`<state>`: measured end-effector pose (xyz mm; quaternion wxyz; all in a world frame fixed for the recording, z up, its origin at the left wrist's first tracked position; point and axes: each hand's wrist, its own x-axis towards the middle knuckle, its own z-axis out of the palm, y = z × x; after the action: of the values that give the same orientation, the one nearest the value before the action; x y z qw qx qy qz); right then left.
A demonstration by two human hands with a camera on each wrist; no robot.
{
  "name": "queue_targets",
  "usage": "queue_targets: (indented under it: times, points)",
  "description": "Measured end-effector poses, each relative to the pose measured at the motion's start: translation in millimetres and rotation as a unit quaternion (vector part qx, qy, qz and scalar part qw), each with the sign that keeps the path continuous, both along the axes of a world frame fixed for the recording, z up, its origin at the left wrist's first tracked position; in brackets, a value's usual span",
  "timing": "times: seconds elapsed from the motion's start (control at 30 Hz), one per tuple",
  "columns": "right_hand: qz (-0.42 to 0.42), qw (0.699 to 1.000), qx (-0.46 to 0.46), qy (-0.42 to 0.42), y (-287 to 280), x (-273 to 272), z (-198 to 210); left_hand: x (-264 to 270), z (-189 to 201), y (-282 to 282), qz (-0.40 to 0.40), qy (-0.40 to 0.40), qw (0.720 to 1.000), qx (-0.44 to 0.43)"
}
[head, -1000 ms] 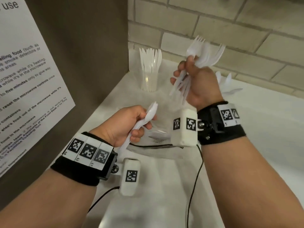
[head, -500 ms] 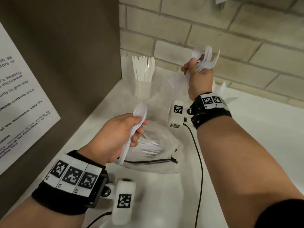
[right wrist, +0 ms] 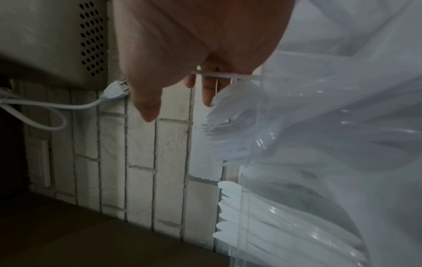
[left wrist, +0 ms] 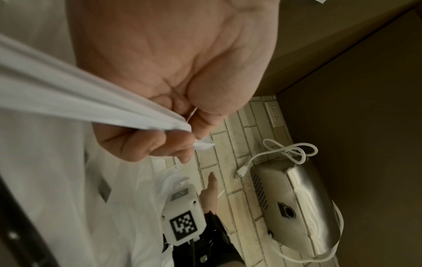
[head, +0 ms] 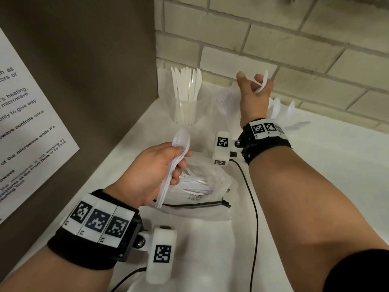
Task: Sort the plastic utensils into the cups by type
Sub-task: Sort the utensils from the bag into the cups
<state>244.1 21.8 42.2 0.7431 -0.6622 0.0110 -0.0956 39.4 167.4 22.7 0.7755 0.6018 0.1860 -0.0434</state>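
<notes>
White spoons [head: 179,159], bowls up, are sitting clenched in your left hand [head: 151,171] while your right hand [head: 253,92] is pinching one utensil [head: 262,83] above the right-hand cups, nearer them.

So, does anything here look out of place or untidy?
Only one thing: beyond the right hand, the white utensils fan out loosely, one pointing nearly sideways, unlike the knives standing upright in their cup. Nothing looks spilled or broken.

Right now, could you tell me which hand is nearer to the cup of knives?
Right. The right hand is raised just beside the cup of knives, toward the brick wall; the left hand, gripping spoons, sits nearer the person, over the bag.
</notes>
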Motion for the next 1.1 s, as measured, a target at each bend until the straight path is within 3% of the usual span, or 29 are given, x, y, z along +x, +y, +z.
queue_targets:
  times: [0.17, 0.37, 0.5, 0.63, 0.73, 0.8, 0.93, 0.97, 1.03, 1.1]
  points:
    - [-0.030, 0.998, 0.040, -0.028, -8, 5, 4, 0, -1, 1, 0.001, 0.003, 1.000, 0.000]
    - [-0.033, 0.994, -0.091, -0.049, -11, 7, -7, -1, -2, -1, 0.002, 0.000, 1.000, 0.013]
    - [-0.035, 0.987, -0.110, -0.110, -11, -18, 10, -2, 1, -3, 0.008, -0.015, 0.998, 0.053]
    - [0.132, 0.980, -0.119, -0.085, -6, -78, 36, -3, 6, -7, -0.002, -0.030, 0.995, 0.091]
    - [0.301, 0.926, -0.228, 0.007, -7, -119, 44, -6, 10, -11, -0.010, -0.055, 0.993, 0.102]
    - [0.353, 0.897, -0.264, 0.029, -8, -136, 41, -8, 13, -16, -0.019, -0.073, 0.991, 0.112]
    - [0.293, 0.905, -0.307, -0.005, -7, -151, 28, -12, 12, -25, -0.041, -0.076, 0.988, 0.124]
    - [0.274, 0.911, -0.307, -0.007, -9, -152, 26, -12, 10, -26, -0.047, -0.077, 0.982, 0.163]
    - [0.222, 0.928, -0.300, -0.017, -20, -149, 29, -13, 3, -21, -0.046, -0.084, 0.947, 0.306]
    - [0.128, 0.945, -0.294, -0.057, -39, -137, 41, -15, -2, -14, -0.046, -0.088, 0.888, 0.449]
